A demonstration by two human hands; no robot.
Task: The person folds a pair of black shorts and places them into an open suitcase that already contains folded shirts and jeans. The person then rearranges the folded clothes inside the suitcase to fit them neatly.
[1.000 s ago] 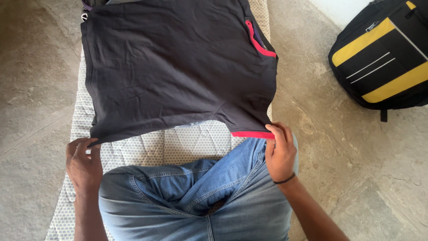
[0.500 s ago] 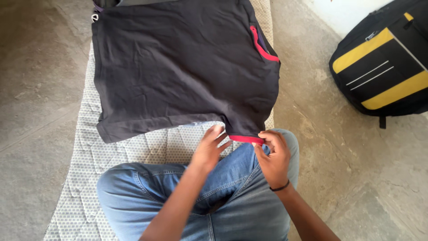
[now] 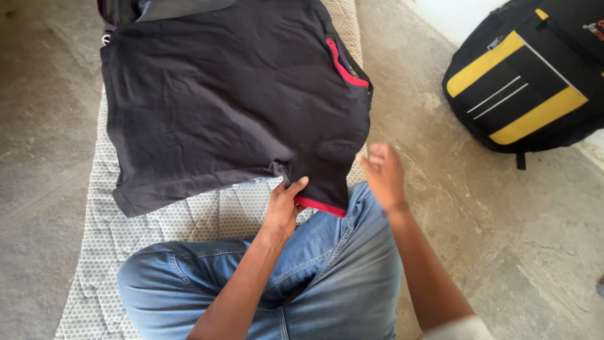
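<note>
Since half a second ago, the right hand (image 3: pixel 382 173) is letting go of the red-trimmed sleeve and lifting clear, its fingers loosely apart and blurred, while the left hand (image 3: pixel 284 206) is taking over at that sleeve. Nearest the camera, the person's crossed legs in blue jeans (image 3: pixel 314 277) are resting on a patterned grey mat (image 3: pixel 157 220). Just beyond the knees, the left hand is pinching the hem of the sleeve of the black T-shirt (image 3: pixel 220 107), thumb on top, fingers under the cloth. The T-shirt is lying spread flat on the mat, a red-edged collar at its right side. Farther right, a black and yellow backpack (image 3: pixel 528 82) is sitting on the concrete floor (image 3: pixel 503 220), well apart from the mat
</note>
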